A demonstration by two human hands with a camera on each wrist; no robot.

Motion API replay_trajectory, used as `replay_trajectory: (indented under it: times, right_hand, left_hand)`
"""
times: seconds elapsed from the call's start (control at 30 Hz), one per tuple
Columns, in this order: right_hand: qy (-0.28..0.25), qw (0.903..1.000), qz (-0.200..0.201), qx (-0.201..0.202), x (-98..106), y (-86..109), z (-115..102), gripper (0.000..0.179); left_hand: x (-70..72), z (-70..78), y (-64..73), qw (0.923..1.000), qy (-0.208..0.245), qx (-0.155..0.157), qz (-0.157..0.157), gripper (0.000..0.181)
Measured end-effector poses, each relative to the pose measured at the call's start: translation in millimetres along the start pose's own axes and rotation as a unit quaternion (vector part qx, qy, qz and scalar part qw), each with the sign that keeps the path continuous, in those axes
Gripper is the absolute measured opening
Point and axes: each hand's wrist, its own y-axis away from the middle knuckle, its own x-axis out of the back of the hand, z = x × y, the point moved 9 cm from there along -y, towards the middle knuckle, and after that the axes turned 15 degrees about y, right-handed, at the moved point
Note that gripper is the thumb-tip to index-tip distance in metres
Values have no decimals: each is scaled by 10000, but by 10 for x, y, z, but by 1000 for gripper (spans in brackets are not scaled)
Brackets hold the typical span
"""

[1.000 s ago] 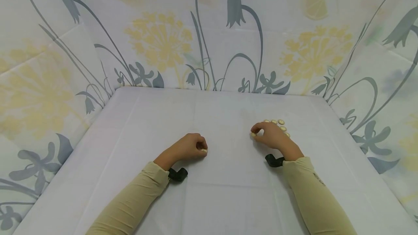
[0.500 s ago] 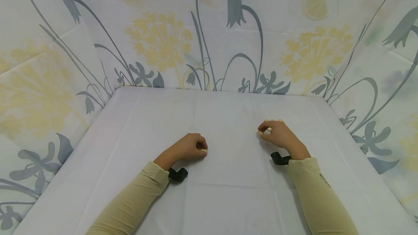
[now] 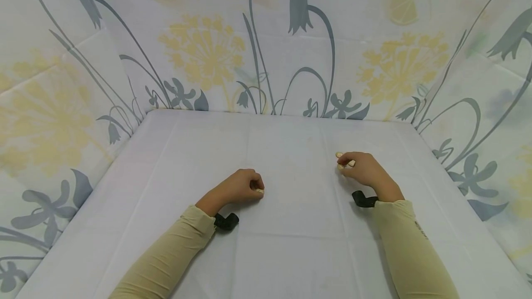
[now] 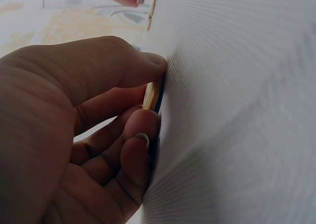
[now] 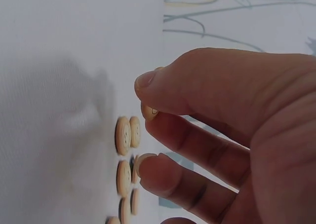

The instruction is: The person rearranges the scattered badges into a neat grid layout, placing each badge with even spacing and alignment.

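Observation:
My left hand (image 3: 232,189) rests low on the white cloth, left of the middle. Its thumb and fingers hold a small round wooden button (image 4: 151,96) edge-on against the cloth, partly hidden by the fingertips. To the right, my right hand (image 3: 367,170) pinches another wooden button (image 5: 149,110) between thumb and index finger, raised above the cloth. Several more wooden buttons (image 5: 123,135) lie in rows right below those fingers in the right wrist view. In the head view, the hand covers most of them, with one button (image 3: 339,154) showing past the fingers.
A white cloth (image 3: 287,262) covers the table. Behind and at both sides stand pale curtains (image 3: 274,59) with grey and yellow flowers. A black wrist camera (image 3: 226,222) sits under the left cuff, and a second black camera (image 3: 364,199) under the right.
My right hand has moved to the right with its button, over the group of buttons, covering more of them. The left hand has stayed in place.

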Motion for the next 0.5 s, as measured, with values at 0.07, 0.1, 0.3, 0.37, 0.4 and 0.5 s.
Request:
replay_trajectory:
  times: [0.07, 0.1, 0.3, 0.37, 0.4, 0.5]
  right_hand:
    - [8, 10000, -27, -33, 5, 8, 33, 26]
    - [12, 10000, -41, -48, 6, 10, 50, 27]
    - [85, 9998, -96, -169, 9, 20, 137, 29]
    - [97, 9997, -108, -213, 8, 19, 165, 29]
    - [105, 9996, -113, -230, 9, 20, 173, 29]
    - [155, 9995, -113, -248, 10, 16, 194, 28]
  left_hand:
    - [2, -5, -3, 10000, -3, 22, -1, 6]
    - [2, -7, -5, 10000, -10, 36, -5, 5]
    - [1, -1, -4, 10000, 17, 62, -21, 3]
    - [2, 3, 0, 10000, 43, 70, -16, 3]
    - [1, 1, 0, 10000, 49, 80, -13, 3]
    - [5, 3, 5, 9999, 64, 83, 6, 4]
